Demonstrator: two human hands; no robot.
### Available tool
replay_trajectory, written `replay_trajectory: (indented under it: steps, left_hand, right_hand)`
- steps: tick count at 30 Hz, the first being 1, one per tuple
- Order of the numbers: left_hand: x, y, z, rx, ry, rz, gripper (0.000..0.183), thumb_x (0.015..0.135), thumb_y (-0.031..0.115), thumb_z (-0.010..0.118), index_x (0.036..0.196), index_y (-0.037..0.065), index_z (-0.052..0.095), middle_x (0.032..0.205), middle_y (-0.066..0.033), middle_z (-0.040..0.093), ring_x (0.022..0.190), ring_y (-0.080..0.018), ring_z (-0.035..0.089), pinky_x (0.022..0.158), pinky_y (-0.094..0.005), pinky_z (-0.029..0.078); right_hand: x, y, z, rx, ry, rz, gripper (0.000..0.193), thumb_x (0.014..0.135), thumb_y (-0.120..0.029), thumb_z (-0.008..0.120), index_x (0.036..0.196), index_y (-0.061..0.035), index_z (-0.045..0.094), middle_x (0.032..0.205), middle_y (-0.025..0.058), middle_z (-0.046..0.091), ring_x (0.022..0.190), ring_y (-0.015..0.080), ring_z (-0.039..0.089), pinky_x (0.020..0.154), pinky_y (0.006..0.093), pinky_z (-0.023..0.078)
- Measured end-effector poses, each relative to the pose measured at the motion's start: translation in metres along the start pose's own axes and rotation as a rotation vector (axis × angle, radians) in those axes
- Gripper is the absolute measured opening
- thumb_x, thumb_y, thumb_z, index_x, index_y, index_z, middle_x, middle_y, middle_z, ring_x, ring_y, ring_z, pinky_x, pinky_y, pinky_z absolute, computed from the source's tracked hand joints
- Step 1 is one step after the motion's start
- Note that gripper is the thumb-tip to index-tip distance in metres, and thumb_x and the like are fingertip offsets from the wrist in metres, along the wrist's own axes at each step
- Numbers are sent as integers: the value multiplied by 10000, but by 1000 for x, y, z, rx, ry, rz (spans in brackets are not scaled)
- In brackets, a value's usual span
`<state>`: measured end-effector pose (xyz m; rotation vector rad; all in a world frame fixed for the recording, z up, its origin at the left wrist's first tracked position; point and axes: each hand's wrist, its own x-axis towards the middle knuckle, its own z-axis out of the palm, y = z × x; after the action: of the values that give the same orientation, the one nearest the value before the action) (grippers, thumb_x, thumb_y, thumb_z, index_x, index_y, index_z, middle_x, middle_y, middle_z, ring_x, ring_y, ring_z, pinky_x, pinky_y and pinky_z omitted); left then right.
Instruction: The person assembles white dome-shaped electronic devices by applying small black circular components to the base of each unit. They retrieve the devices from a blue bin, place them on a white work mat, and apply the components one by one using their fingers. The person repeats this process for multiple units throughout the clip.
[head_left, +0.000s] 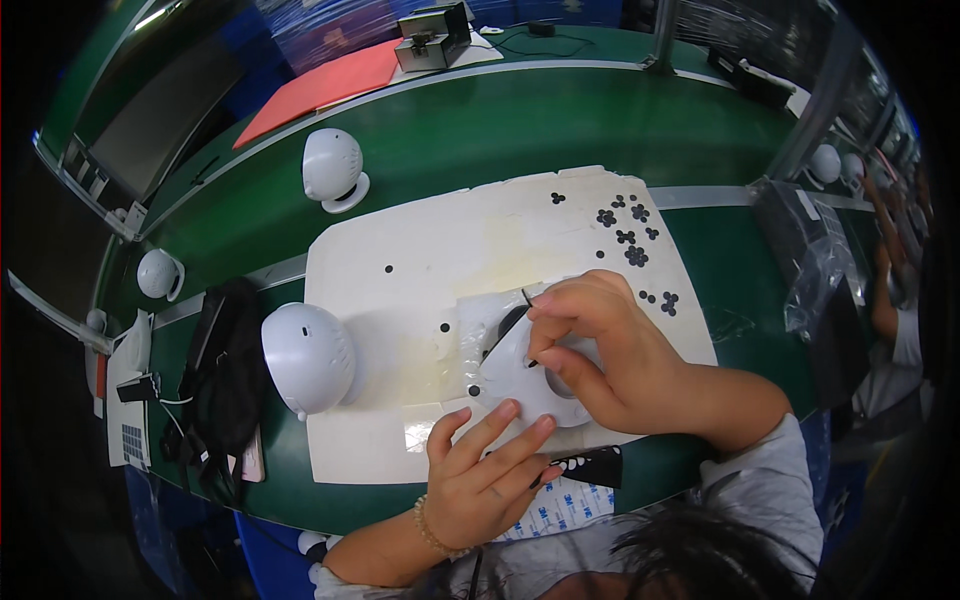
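Observation:
My right hand (610, 345) is closed in a pinch over a white rounded device (508, 380). A thin dark tool (527, 297) sticks out past its fingertips; the rest of it is hidden. My left hand (490, 460) has its fingers stretched and spread, the fingertips at the device's near left edge. By its thumb shows a small black piece (540, 480); whether it is held I cannot tell. Under the device lies a clear plastic-wrapped pad (470, 345). Close to the left hand are a black sheet with round holes (598, 466) and a white backing sheet with blue print (565, 510).
White cardboard (390, 440) covers the green bench, with several black round pads (636, 256) at its far right. More white devices stand at left (308, 360) and behind (332, 165). A black bag (225, 370) lies left. Metal rails edge the bench; another person is at right.

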<state>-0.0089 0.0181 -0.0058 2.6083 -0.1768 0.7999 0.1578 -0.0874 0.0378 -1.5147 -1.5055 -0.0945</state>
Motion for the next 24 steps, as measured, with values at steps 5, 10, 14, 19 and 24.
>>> replay_trajectory:
  steps: [5, 10, 14, 19, 24]
  left_hand:
    - [0, 0, 0, 4, -6, -7, 144, 696, 226, 691, 703, 134, 580, 1142, 47, 572, 1153, -190, 446, 905, -398, 280]
    - [-1, 0, 1, -3, -1, -5, 139, 698, 222, 688, 700, 134, 581, 1143, 47, 573, 1150, -191, 447, 904, -398, 281]
    - [0, 1, 0, -3, 4, -5, 135, 699, 218, 687, 704, 133, 583, 1142, 45, 573, 1146, -193, 450, 905, -399, 281]
    - [0, 0, 1, -5, 13, 8, 131, 698, 213, 686, 710, 128, 586, 1139, 39, 575, 1144, -196, 453, 903, -403, 286]
    - [0, 0, -1, -1, 15, 17, 129, 694, 205, 686, 705, 126, 586, 1145, 36, 570, 1144, -203, 452, 900, -410, 292]
  right_hand:
    - [1, -1, 2, -5, -14, -1, 429, 720, 66, 537, 1121, -58, 446, 814, 36, 536, 825, 233, 500, 827, 373, 320]
    - [0, -1, 4, -84, 12, -61, 358, 718, 54, 538, 1055, -58, 494, 833, 51, 538, 840, 240, 506, 836, 378, 324]
    - [-3, -2, 6, -198, 54, -135, 316, 717, -4, 556, 1025, -68, 531, 860, 53, 546, 853, 234, 516, 826, 386, 339]
    - [-8, -5, 3, -458, 15, -261, 337, 698, -88, 584, 1034, -82, 562, 882, 22, 565, 867, 200, 524, 813, 383, 352]
    - [-6, -9, -3, -441, 2, -234, 344, 710, -86, 592, 1052, -85, 552, 837, 5, 577, 861, 192, 522, 820, 376, 344]
